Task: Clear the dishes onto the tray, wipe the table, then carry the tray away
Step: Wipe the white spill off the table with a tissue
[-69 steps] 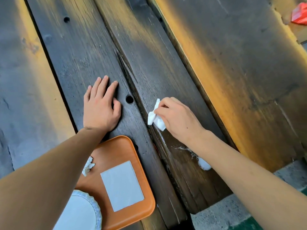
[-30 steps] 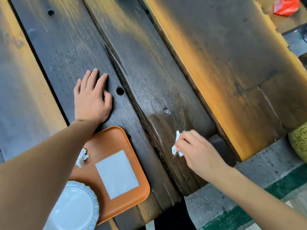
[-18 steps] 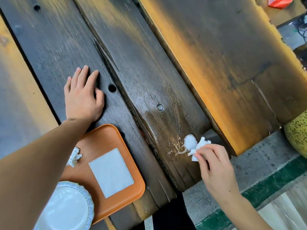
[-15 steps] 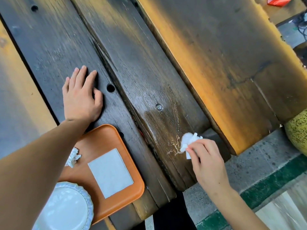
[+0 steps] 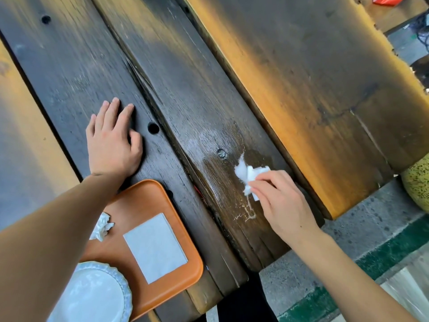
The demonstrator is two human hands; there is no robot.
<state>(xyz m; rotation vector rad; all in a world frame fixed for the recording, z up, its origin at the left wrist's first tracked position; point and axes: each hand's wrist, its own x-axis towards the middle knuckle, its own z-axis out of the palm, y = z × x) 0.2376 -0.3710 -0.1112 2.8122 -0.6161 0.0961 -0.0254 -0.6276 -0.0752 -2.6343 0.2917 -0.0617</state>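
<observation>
My right hand (image 5: 282, 203) pinches a crumpled white tissue (image 5: 251, 174) and presses it on a white spill on the dark wooden table (image 5: 190, 94), near its front edge. Thin white streaks (image 5: 246, 212) trail on the wood just below the tissue. My left hand (image 5: 111, 142) lies flat on the table with straight fingers, just beyond the orange tray (image 5: 162, 201). On the tray sit a white plate (image 5: 92, 296), a flat white paper napkin (image 5: 155, 247) and a crumpled tissue wad (image 5: 102, 226). My left forearm hides part of the tray.
A round hole (image 5: 153, 128) and a screw head (image 5: 221, 153) mark the planks. A lighter orange-edged plank (image 5: 313, 89) runs on the right. Beyond the table's end lie grey pavement (image 5: 362, 228), a green stripe and a speckled yellow object (image 5: 417, 184). A red item (image 5: 387, 0) sits at the top right.
My right hand with the tissue swept down the plank toward the table's front edge, then moved slightly back up over the white spill. My left hand stayed flat on the table.
</observation>
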